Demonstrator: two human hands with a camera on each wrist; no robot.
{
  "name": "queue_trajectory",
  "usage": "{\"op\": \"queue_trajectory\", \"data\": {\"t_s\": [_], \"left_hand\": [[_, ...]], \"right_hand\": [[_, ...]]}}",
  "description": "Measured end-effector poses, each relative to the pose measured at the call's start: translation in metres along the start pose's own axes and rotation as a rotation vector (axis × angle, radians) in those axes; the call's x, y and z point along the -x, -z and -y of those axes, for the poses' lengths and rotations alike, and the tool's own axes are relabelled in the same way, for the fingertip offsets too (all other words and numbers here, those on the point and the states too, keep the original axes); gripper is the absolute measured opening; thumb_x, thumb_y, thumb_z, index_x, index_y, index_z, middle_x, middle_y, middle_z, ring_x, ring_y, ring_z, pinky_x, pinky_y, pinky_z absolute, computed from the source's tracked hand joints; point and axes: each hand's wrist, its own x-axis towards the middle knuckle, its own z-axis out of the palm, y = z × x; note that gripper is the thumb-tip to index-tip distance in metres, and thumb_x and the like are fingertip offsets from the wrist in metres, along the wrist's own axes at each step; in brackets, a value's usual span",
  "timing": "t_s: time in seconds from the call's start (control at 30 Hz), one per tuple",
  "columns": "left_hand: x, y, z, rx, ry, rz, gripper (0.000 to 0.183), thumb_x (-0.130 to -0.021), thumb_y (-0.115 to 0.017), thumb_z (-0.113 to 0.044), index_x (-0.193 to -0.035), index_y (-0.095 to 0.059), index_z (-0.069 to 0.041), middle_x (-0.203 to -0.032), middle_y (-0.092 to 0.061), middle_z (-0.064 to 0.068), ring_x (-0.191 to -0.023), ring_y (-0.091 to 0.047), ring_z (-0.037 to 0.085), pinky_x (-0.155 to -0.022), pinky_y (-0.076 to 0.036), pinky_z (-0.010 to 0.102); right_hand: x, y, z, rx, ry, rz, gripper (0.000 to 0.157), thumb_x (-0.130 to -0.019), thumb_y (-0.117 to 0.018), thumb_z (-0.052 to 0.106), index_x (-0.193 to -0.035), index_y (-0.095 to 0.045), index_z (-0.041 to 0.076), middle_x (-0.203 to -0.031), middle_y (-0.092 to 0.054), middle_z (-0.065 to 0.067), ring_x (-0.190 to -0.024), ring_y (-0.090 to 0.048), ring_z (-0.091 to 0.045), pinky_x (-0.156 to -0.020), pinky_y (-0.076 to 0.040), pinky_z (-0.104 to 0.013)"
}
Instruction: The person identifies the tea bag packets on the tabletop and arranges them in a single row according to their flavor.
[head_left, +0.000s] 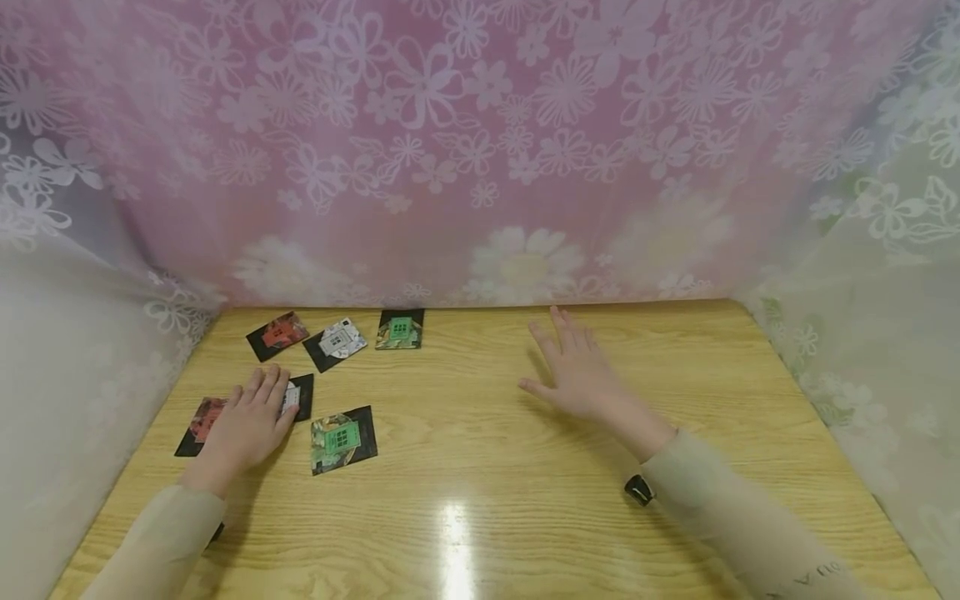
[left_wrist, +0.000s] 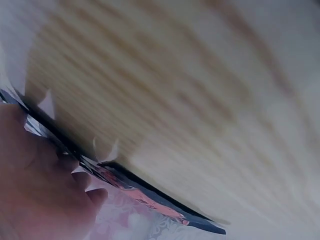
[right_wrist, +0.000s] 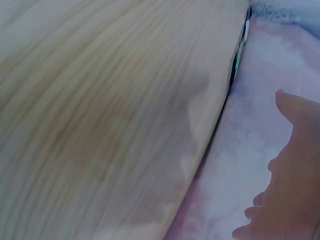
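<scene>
My left hand [head_left: 251, 421] lies over a black-and-white flat packet [head_left: 302, 397], its fingers extended forward, and part of the packet is hidden under it. Just left of that hand, partly covered, is a red-and-black packet [head_left: 201, 423]. In the left wrist view the hand appears low at the left, beside the red packet [left_wrist: 145, 198]. A green-and-black packet [head_left: 343, 439] sits to the right of the left hand. My right hand [head_left: 576, 371] is over the right half of the table, fingers spread and holding nothing; its shadow falls on the wood.
Along the table's back left lie a red packet [head_left: 279, 335], a white packet [head_left: 336, 343] and a green packet [head_left: 400, 330]. The wooden table [head_left: 480, 467] meets a pink flowered curtain [head_left: 480, 167] at its far edge. Pale flowered sheets hang at both sides.
</scene>
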Motion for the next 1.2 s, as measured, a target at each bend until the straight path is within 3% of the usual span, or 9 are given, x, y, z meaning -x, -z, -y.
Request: {"op": "queue_trajectory", "data": {"t_s": [0.47, 0.73, 1.2], "left_hand": [[0.0, -0.005, -0.004, 0.033, -0.01, 0.005, 0.072, -0.115, -0.041, -0.034, -0.165, -0.017, 0.013, -0.17, -0.016, 0.038, -0.159, -0.019, 0.056, -0.128, -0.02, 0.073], [0.0, -0.006, -0.004, 0.058, -0.01, -0.011, 0.072, -0.115, -0.042, -0.032, -0.165, -0.016, 0.012, -0.172, -0.014, 0.037, -0.16, -0.017, 0.055, -0.129, -0.019, 0.071], [0.002, -0.004, -0.012, 0.05, -0.023, -0.056, 0.068, -0.114, -0.046, -0.024, -0.162, -0.021, 0.016, -0.169, -0.02, 0.04, -0.157, -0.024, 0.057, -0.126, -0.028, 0.07]], "right_hand": [[-0.031, -0.014, 0.072, -0.01, 0.241, 0.132, 0.094, -0.106, -0.056, 0.057, -0.173, -0.001, 0.024, -0.179, 0.005, -0.019, -0.168, 0.003, -0.036, -0.137, -0.008, -0.056], [-0.051, -0.035, 0.11, 0.0, 0.39, 0.141, 0.092, -0.106, -0.054, 0.058, -0.174, -0.003, 0.023, -0.18, 0.007, -0.013, -0.168, -0.004, -0.036, -0.138, -0.011, -0.054], [-0.066, -0.064, 0.17, 0.177, 0.652, 0.196, 0.08, -0.111, -0.045, 0.055, -0.173, -0.012, 0.018, -0.181, -0.008, -0.012, -0.168, -0.009, -0.026, -0.138, -0.014, -0.047]]}}
